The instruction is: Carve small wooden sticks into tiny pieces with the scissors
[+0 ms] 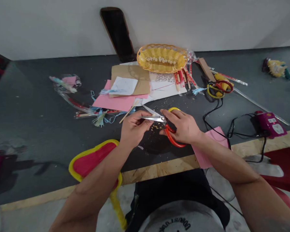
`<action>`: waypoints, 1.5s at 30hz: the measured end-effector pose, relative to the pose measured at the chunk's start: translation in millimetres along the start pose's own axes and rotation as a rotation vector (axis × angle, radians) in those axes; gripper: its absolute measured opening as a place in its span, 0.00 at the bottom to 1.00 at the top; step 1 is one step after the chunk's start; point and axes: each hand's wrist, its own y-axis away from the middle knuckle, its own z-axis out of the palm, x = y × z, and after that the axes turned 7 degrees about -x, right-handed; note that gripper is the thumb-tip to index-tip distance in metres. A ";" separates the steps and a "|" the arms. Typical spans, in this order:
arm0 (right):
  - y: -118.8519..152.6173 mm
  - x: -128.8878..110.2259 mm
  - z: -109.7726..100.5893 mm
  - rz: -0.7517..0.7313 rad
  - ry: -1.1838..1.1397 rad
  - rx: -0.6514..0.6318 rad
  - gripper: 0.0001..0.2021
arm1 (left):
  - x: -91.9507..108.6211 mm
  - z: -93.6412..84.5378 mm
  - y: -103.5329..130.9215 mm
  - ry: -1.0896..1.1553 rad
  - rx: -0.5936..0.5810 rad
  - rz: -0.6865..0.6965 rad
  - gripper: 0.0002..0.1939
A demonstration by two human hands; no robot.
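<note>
My right hand [185, 125] holds a pair of scissors [162, 119] with one yellow and one red handle loop, its blades spread and pointing left. My left hand [134, 129] is pinched closed at the blades, thumb and fingers pressed together. A tiny pale tip shows between the blades by its fingertips; what it belongs to is mostly hidden. Beneath the scissors, small tan cut bits [156, 126] lie scattered on the dark tabletop [99, 69]. A thin wooden stick [128, 114] shows just beyond the left hand.
A yellow woven basket [162, 66] with small white pieces stands at the back, near a leaning phone [118, 33]. Pink paper [116, 103], tassels [101, 118] and a second pair of scissors [219, 90] lie around. A yellow-edged red fan shape [94, 158] sits under my left forearm; a purple power socket [272, 125] is right.
</note>
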 end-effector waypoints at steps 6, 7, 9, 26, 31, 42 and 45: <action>0.9 -1.6 -1.5 0.007 0.023 -0.003 0.33 | 3.1 2.5 0.8 0.007 -0.002 0.003 0.07; 0.3 -1.1 -1.1 0.004 0.020 -0.001 0.33 | 3.4 2.3 0.6 0.000 0.002 0.003 0.06; -1.4 0.3 -0.2 -0.007 0.010 0.011 0.34 | 3.4 1.3 0.2 -0.018 0.009 0.007 0.05; -2.7 4.5 3.9 -0.056 -0.061 0.034 0.45 | 7.5 -2.3 3.2 -0.084 -0.083 0.037 0.03; -3.6 5.8 6.4 -0.069 -0.049 0.036 0.44 | 7.8 -1.5 1.0 -0.028 -0.103 0.000 0.03; 0.9 -0.4 1.1 -0.015 0.049 -0.019 0.37 | 4.3 2.1 2.8 0.034 -0.049 -0.082 0.11; 1.3 -1.6 -2.0 -0.007 0.038 -0.041 0.36 | 8.1 3.7 3.9 0.020 -0.033 -0.075 0.14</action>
